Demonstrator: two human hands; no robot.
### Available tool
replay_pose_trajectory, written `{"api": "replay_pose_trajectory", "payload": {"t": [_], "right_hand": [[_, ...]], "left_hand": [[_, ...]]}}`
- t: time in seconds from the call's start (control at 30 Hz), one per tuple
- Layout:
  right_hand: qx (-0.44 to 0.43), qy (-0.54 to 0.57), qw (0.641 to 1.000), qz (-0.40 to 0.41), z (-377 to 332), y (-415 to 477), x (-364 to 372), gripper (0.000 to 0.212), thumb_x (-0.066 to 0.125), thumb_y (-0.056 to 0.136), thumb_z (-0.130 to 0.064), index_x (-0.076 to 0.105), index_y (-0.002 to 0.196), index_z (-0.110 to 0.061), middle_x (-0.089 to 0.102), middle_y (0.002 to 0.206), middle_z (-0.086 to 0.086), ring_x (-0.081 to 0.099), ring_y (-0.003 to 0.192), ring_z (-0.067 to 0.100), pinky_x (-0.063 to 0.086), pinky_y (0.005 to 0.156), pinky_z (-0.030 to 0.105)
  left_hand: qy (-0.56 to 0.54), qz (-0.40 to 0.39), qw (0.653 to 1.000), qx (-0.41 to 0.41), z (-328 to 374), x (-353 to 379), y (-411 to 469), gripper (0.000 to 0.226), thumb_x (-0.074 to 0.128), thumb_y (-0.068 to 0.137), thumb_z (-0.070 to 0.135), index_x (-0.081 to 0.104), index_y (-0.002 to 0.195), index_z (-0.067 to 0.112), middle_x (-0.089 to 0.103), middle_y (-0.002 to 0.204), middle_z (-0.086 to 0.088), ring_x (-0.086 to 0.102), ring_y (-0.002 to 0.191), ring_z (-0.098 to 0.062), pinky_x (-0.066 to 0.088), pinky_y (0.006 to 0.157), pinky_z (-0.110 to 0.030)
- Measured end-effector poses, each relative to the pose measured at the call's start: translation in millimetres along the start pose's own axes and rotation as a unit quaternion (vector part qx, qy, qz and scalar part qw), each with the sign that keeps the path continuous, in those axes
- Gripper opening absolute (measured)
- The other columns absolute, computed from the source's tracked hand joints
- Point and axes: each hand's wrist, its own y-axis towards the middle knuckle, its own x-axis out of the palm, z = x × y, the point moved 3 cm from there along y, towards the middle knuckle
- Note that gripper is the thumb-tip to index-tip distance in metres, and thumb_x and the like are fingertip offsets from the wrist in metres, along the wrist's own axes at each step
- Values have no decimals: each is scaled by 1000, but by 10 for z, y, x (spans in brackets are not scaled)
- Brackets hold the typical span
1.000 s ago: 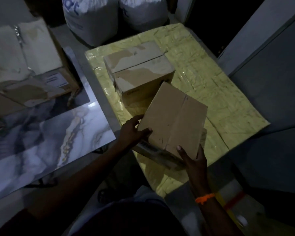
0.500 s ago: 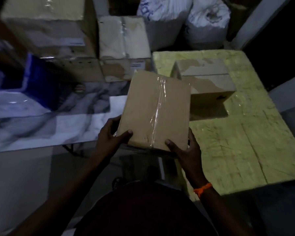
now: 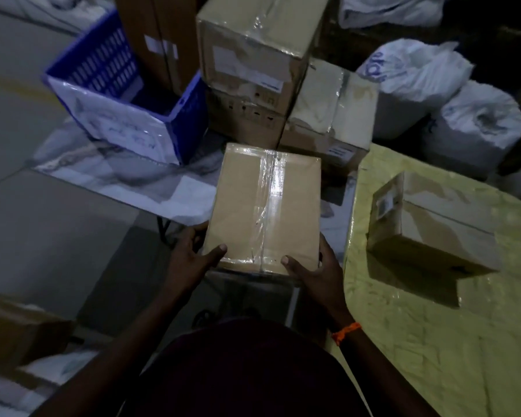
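Holding the taped box by its near corners, left hand and right hand both clasp it above the marble table edge. Assessment: box lifted; setting down not yet done.

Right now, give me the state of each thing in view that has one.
taped box: taped shut, held in both hands.
left hand: grips the box's near left corner, thumb on top.
right hand: grips its near right corner, thumb on top.
small box: closed, resting on the yellow sheet.
blue crate: open-topped, inside too dark to tell.
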Motion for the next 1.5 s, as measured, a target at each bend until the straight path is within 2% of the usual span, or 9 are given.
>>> {"api": "replay_pose_trajectory", "payload": {"t": [0.17, 0.47, 0.63, 0.73, 0.83, 1.13, 1.3, 1.4, 1.5], "right_hand": [[-22, 8, 999, -27, 8, 193, -188, 72, 88, 79, -36, 46, 136, -44, 59, 121, -26, 55, 105, -22, 48, 77, 2], [-45, 37, 997, -45, 137, 294, -287, 66, 87, 82, -23, 47, 129, -48, 57, 118, -33, 57, 102, -25, 48, 77, 2], [-40, -2, 999, -27, 72, 763, -366, 62, 85, 82, -35, 54, 136, -32, 63, 119, -18, 61, 108, -2, 51, 87, 12], [-44, -25, 998, -33, -83, 1094, -380, 59, 83, 87, -28, 56, 139, -22, 62, 121, -10, 59, 110, 7, 45, 79, 6], [-30, -11, 999, -36, -197, 1292, -328, 68, 80, 90, -27, 49, 149, -14, 57, 121, -6, 56, 112, 10, 47, 85, 16], [-17, 93, 995, -24, -279, 1178, -257, 64, 81, 88, -35, 53, 145, -25, 68, 121, -12, 65, 112, 5, 50, 87, 17], [-45, 167, 983, 55, -502, 1021, -596, 70, 82, 74, -65, 59, 132, -36, 70, 125, -12, 67, 114, 10, 58, 98, 43], [-58, 230, 969, 76, -714, 936, -828, 46, 78, 80, -59, 67, 117, -32, 75, 112, -9, 71, 107, 11, 58, 98, 46], [-62, 233, 967, 77, -727, 882, -961, 35, 64, 86, -73, 68, 106, -45, 75, 111, -10, 71, 106, 9, 57, 95, 45]], "left_hand": [[9, 17, 1000, -15, -92, 126, -149, 72, 85, 72, 52, 57, 135, 31, 63, 135, 11, 59, 128, -8, 58, 95, -53], [15, 69, 997, -9, -94, 274, -132, 65, 78, 64, 61, 57, 123, 45, 66, 127, 11, 63, 118, -9, 58, 94, -46], [51, 73, 996, -19, 90, 225, 84, 60, 78, 72, 52, 58, 126, 38, 67, 128, -1, 66, 117, -23, 59, 82, -40], [99, 64, 993, -13, 298, 203, 295, 62, 76, 92, 27, 48, 147, 19, 58, 142, -4, 59, 126, -22, 56, 97, -48], [120, 40, 992, -25, 486, 285, 580, 77, 75, 92, 30, 35, 157, 19, 47, 154, -4, 50, 137, -26, 49, 106, -56], [24, 4, 1000, -19, 706, 591, 740, 47, 73, 92, 28, 52, 134, 28, 64, 122, 6, 66, 110, -17, 58, 74, -32], [-39, 67, 996, 38, 949, 571, 563, 67, 73, 84, 52, 51, 139, 22, 62, 131, 2, 64, 116, -18, 59, 87, -42], [-104, 74, 991, 39, 1178, 618, 443, 57, 63, 88, 67, 60, 126, 25, 66, 125, 4, 64, 116, -16, 55, 89, -42], [-133, 57, 989, 39, 1360, 727, 290, 33, 45, 95, 68, 58, 113, 44, 60, 128, 10, 58, 121, -15, 50, 98, -44]]}}
